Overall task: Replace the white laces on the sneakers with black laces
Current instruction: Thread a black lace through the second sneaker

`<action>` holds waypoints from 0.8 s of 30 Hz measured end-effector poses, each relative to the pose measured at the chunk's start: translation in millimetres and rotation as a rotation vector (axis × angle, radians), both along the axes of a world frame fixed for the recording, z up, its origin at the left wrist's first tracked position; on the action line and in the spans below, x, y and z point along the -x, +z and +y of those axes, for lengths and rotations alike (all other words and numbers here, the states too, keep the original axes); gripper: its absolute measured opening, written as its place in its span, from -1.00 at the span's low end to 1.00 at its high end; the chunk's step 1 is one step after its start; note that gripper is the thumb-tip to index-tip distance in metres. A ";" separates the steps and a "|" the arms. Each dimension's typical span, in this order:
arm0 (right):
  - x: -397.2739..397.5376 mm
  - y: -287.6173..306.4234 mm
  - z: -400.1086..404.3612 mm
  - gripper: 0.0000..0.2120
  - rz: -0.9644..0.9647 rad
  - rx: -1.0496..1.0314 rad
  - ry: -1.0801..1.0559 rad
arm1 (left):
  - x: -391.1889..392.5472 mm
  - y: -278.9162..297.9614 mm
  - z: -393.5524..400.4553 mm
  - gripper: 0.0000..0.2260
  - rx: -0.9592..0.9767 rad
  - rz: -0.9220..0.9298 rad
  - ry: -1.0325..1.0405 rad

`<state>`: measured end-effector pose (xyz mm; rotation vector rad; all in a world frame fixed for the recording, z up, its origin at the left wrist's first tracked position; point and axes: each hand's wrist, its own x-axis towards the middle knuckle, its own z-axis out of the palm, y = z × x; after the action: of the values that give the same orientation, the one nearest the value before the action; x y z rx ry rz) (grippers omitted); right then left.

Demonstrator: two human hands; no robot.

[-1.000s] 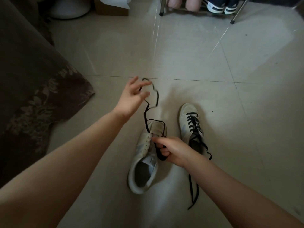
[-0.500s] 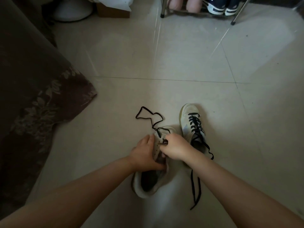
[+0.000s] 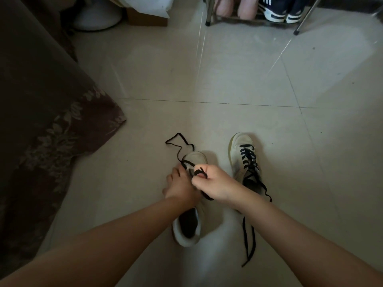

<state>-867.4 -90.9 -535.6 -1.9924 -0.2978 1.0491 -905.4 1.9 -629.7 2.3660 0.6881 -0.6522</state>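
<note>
Left hand (image 3: 182,185) rests its fingers on the near-left sneaker (image 3: 191,206), steadying it, while right hand (image 3: 215,183) pinches the limp black lace (image 3: 180,146) near its end, best gripped there for threading, with the laced sneaker (image 3: 245,162) right.

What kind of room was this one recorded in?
Probably a home, perhaps an entryway: a tiled floor, a shoe rack holding pairs, and a patterned fabric cover draped beside it.
</note>
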 end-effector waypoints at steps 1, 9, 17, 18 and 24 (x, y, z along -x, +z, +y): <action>0.3 8.9 -1.6 -0.65 0.059 -0.094 0.024 | -2.3 0.5 4.0 -0.19 0.007 -0.005 0.025; -9.9 2.4 -18.1 -0.59 0.070 0.044 -0.121 | -12.3 2.5 19.3 -0.18 0.062 -0.028 0.111; -9.5 -25.8 -32.1 -0.73 -0.201 0.394 0.245 | -6.0 4.0 14.0 -0.21 0.024 -0.094 0.144; -10.2 -23.8 -30.1 -0.74 -0.269 0.373 0.291 | -5.6 4.1 13.2 -0.23 0.019 -0.099 0.148; -12.2 -25.8 -13.3 -0.70 -0.745 -0.040 0.289 | -5.8 1.9 10.9 -0.31 0.018 -0.123 0.165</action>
<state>-855.2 -104.2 -561.4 -2.2793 -1.0147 0.4099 -899.6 12.7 -627.8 2.2812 0.8083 -0.4365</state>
